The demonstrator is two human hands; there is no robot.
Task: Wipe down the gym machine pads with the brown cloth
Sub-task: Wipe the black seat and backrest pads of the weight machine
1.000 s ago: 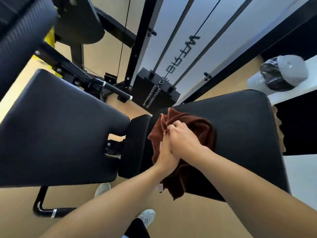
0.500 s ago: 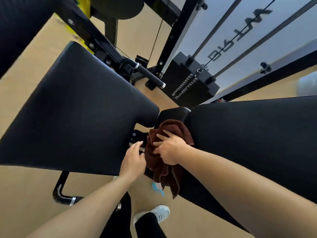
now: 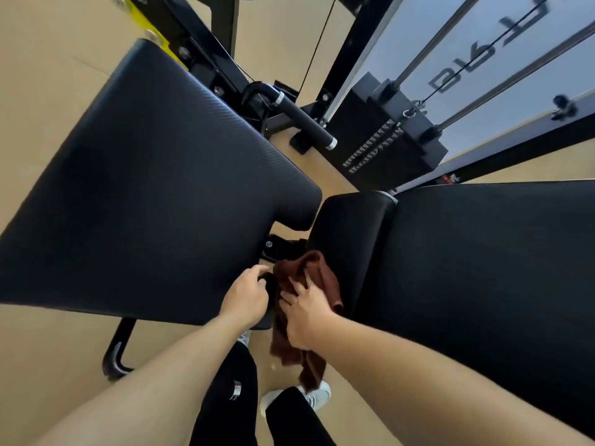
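The brown cloth [image 3: 309,278] hangs crumpled over the near edge of a narrow black middle pad [image 3: 351,226]. My right hand [image 3: 306,312] presses the cloth against that edge, fingers spread over it. My left hand [image 3: 248,296] curls around a black knob at the near corner of the large left pad [image 3: 145,194]. A wide black pad [image 3: 483,268] lies to the right. The cloth's lower end dangles toward the floor.
A black weight stack [image 3: 386,146] with guide rods stands behind the pads. A padded handle bar [image 3: 302,120] juts out beyond the left pad. A curved black frame foot [image 3: 117,352] rests on the tan floor. My legs and white shoes [image 3: 317,395] are below.
The cloth slid from the top of the right pad down to the middle pad's near edge. My left hand left the cloth and moved onto the knob by the left pad.
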